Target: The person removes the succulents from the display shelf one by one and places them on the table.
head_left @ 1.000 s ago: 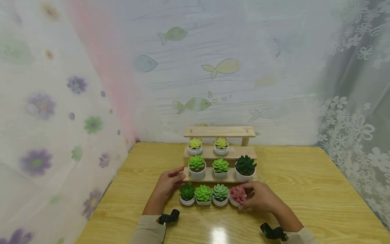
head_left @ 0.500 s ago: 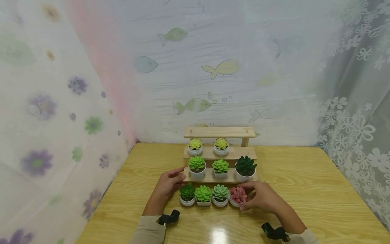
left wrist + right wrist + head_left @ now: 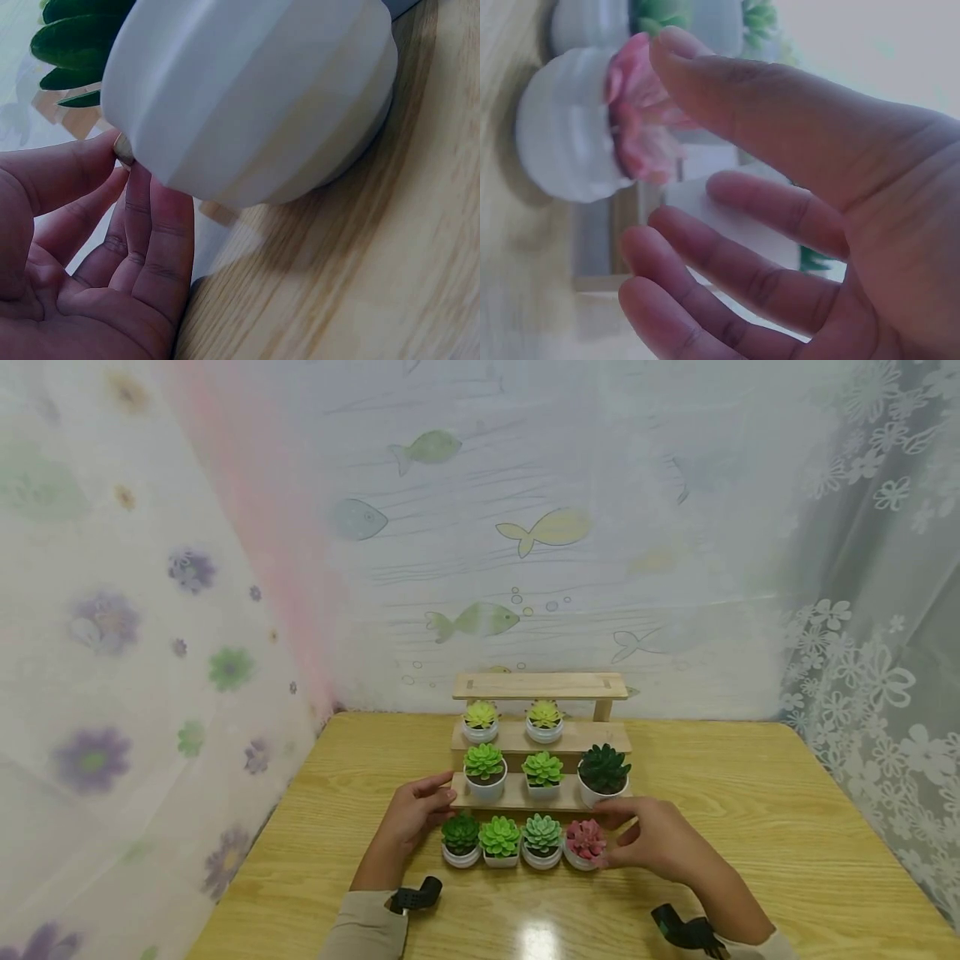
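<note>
The left hand (image 3: 411,812) pinches the left end of the wooden stand's lowest shelf (image 3: 514,802); in the left wrist view its thumb and fingertips meet at the board's edge (image 3: 124,148), beside a white ribbed pot (image 3: 247,97). Just right of the pink succulent (image 3: 586,838), the right hand (image 3: 660,837) has its thumb and fingers spread apart. The right wrist view shows that hand (image 3: 780,225) holding nothing, its thumb in front of the pink plant (image 3: 641,112) in a white pot (image 3: 566,127). In front of the stand, the pink one stands at the right end of a row of potted succulents.
The row also has a dark green (image 3: 461,832), a bright green (image 3: 500,837) and a pale green succulent (image 3: 542,833). Several potted plants stand on the two lower shelves. The top shelf (image 3: 540,686) holds none. A patterned curtain hangs behind the wooden table (image 3: 720,793).
The right hand has let go of the pink succulent's pot and moved slightly to the right, its fingers spreading. The left hand and the pots have stayed in place.
</note>
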Action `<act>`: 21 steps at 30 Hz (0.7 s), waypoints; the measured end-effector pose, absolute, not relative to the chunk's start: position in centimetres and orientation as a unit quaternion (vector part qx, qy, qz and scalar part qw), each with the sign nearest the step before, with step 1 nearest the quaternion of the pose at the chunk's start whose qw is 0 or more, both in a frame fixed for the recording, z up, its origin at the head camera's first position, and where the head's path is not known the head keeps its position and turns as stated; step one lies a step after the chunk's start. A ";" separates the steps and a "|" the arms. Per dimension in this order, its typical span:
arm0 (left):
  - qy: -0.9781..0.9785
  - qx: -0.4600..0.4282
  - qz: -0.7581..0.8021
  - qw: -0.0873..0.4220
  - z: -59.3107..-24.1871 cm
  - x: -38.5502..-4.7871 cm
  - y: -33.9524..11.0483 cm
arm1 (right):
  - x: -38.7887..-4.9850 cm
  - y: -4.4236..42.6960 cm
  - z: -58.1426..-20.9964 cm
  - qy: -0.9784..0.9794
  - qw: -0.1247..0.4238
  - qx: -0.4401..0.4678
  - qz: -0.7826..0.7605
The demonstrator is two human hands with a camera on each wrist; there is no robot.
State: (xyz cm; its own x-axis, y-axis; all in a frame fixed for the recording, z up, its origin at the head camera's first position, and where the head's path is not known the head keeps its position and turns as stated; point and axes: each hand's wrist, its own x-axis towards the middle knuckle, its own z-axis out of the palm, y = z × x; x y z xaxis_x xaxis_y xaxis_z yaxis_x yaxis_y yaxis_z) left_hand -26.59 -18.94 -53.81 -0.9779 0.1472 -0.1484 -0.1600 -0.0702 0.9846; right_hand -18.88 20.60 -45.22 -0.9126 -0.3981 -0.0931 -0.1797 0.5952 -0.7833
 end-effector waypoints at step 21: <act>0.670 -0.022 0.734 0.106 -53.8 -26.7 -18.8 | -18.5 20.2 -41.7 0.893 0.061 -0.142 -0.422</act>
State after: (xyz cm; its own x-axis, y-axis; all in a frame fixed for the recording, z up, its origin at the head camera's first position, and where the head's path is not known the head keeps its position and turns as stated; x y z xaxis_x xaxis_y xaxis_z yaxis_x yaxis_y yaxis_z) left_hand -26.68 -18.82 -53.78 -0.9767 0.1262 -0.1734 -0.1841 -0.0786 0.9797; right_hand -18.54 20.18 -41.67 -0.9521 -0.3055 0.0119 -0.2033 0.6036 -0.7710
